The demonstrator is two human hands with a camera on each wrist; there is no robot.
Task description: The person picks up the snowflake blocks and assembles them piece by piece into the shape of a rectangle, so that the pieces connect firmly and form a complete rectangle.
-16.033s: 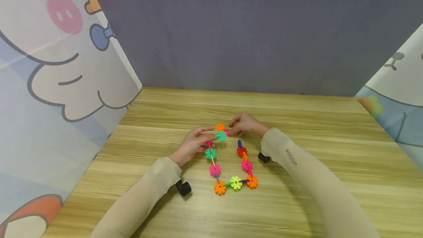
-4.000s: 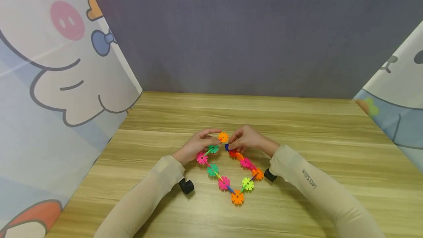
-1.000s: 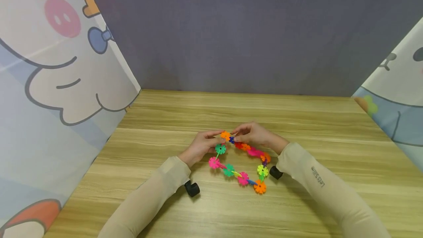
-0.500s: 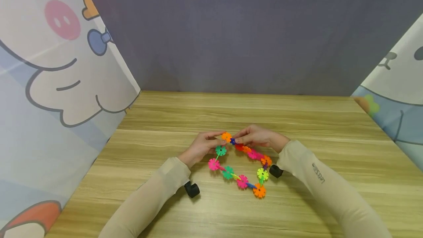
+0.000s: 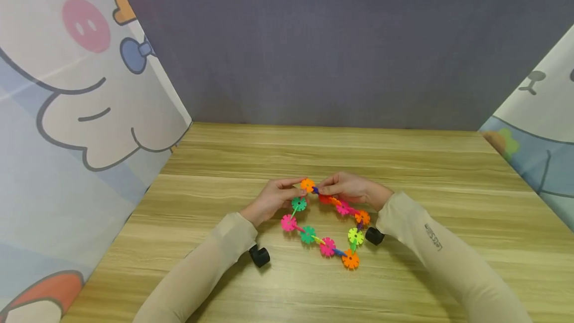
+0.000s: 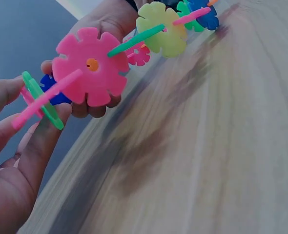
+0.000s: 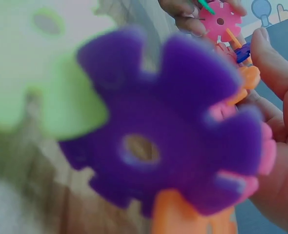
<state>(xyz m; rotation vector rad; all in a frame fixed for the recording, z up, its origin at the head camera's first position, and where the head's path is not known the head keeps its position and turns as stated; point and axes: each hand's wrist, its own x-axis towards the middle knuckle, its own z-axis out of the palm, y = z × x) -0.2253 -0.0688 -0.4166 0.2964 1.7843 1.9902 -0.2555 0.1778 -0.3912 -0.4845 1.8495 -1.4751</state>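
A loop of notched, flower-shaped plastic discs, slotted edge to edge in many colours, is held between both hands. My left hand (image 5: 272,199) pinches the orange disc (image 5: 307,185) at the loop's far end between thumb and fingertips. Right beside it, the thumb and index finger of my right hand (image 5: 352,188) pinch a small dark blue disc (image 5: 316,190), which overlaps the orange one's edge. A green disc (image 5: 299,204) hangs just below my left thumb. In the right wrist view a purple disc (image 7: 183,131) fills the foreground, hiding much of the loop.
The near corner of the loop, an orange disc (image 5: 351,259), lies toward the front of the wooden table (image 5: 224,153). A grey panel (image 5: 336,44) rises behind the table, with cartoon-printed curtains (image 5: 112,113) at the sides. Black wrist cameras (image 5: 259,255) sit under both forearms.
Earlier, a gap separated the orange disc from the blue one; they have since come together and the loop has swung rightward. Over the last half second the hands barely move; the blue disc turns slightly.
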